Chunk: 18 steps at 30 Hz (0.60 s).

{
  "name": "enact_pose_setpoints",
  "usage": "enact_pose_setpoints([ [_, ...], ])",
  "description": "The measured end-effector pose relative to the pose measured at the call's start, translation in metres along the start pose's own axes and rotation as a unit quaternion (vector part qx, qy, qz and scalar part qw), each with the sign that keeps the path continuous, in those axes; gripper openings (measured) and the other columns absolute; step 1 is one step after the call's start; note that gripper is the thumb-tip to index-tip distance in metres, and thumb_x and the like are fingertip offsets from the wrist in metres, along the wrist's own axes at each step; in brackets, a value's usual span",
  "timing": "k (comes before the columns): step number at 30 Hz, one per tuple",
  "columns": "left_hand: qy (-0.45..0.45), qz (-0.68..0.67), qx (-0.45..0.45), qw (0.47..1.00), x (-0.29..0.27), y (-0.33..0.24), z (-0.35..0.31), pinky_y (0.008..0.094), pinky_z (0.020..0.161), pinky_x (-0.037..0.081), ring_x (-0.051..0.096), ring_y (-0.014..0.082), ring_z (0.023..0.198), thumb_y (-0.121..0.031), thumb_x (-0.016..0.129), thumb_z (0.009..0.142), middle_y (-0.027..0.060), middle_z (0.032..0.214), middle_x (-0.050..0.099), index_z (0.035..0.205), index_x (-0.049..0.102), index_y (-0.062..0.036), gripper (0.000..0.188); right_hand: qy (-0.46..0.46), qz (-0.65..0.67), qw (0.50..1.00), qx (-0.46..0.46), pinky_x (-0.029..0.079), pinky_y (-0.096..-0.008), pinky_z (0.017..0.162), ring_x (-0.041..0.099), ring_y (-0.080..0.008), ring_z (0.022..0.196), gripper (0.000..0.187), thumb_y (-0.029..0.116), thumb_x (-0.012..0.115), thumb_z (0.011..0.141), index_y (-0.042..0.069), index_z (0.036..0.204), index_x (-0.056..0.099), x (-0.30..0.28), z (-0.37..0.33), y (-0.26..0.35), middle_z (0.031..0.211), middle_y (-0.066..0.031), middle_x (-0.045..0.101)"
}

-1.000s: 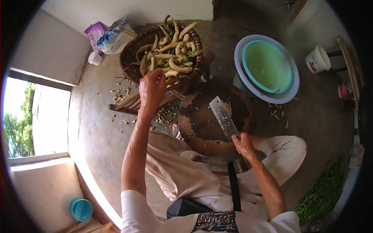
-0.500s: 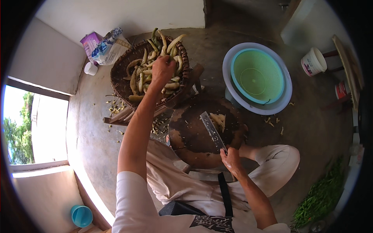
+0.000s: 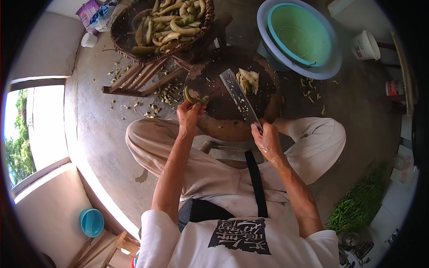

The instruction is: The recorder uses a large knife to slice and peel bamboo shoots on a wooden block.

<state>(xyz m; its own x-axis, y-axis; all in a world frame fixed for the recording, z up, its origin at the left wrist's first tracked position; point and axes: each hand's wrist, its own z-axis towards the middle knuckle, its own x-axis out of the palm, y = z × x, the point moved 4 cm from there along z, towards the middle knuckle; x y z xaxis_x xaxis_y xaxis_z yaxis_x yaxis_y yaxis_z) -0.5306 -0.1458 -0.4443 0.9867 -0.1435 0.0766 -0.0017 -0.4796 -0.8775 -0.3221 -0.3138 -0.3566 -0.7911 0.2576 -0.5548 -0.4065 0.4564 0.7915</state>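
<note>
Near the middle of the frame the left hand (image 3: 189,117) is curled closed around a green pepper (image 3: 193,98), whose curved tip pokes up past the fingers onto the near-left edge of a round, dark wooden chopping block (image 3: 214,96). The right hand (image 3: 267,139), just right of centre, is wrapped tight on the handle of a cleaver (image 3: 239,98); its broad blade slants up and to the left across the block, flecked with pale bits. Just beside the blade's upper end lies a small heap of cut pale-green pieces (image 3: 248,79) on the block's top right part.

At the upper centre a shallow woven basket (image 3: 129,49) holds a pile of whole peppers (image 3: 172,20) (some green, some yellowing), and it sits on a low wooden slatted stand (image 3: 138,80). Trimmings (image 3: 156,96) are scattered on the concrete floor between the stand and the block. At the upper right a green strainer (image 3: 300,33) nests inside a pale blue basin (image 3: 328,67), close to the block. A white cup (image 3: 365,45) stands further right. A heap of green stalks (image 3: 357,203) lies at the lower right, and a small blue bowl (image 3: 91,222) at the lower left.
</note>
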Motion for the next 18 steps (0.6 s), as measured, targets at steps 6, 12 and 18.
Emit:
enact_pose_setpoints([
  [6, -0.070, 0.114, -0.017, 0.991, 0.002, 0.028, -0.016, 0.0237, 0.054, 0.049, 0.064, 0.0125, 0.065, -0.003, 0.061, 0.083, 0.0089, 0.083, 0.067, 0.098, 0.065, 0.0059, 0.018, 0.051, -0.095, 0.994, -0.022, 0.048, -0.0462, 0.057, 0.062, -0.0431, 0.066, 0.025, 0.017, 0.060, 0.087, -0.004, 0.075, 0.057, 0.023, -0.019, 0.004, 0.065, -0.0256, 0.060],
  [12, -0.085, 0.213, 0.067, 0.971, 0.000, 0.011, -0.024, 0.0267, 0.057, 0.050, 0.064, 0.0136, 0.062, -0.005, 0.062, 0.081, 0.0079, 0.073, 0.067, 0.093, 0.067, 0.0038, 0.016, 0.053, -0.149, 0.985, -0.064, 0.049, -0.0466, 0.057, 0.062, -0.0427, 0.065, 0.022, 0.015, 0.060, 0.087, -0.003, 0.075, 0.055, 0.032, -0.023, 0.003, 0.064, -0.0248, 0.060],
  [18, -0.103, 0.226, 0.079, 0.965, -0.004, 0.023, -0.018, 0.0305, 0.063, 0.051, 0.065, 0.0169, 0.065, -0.005, 0.063, 0.079, 0.0087, 0.071, 0.068, 0.091, 0.067, 0.0028, 0.015, 0.078, -0.199, 0.974, -0.069, 0.049, -0.0477, 0.057, 0.062, -0.0432, 0.065, 0.019, 0.014, 0.061, 0.086, -0.003, 0.080, 0.055, 0.027, -0.017, 0.010, 0.063, -0.0247, 0.060],
])
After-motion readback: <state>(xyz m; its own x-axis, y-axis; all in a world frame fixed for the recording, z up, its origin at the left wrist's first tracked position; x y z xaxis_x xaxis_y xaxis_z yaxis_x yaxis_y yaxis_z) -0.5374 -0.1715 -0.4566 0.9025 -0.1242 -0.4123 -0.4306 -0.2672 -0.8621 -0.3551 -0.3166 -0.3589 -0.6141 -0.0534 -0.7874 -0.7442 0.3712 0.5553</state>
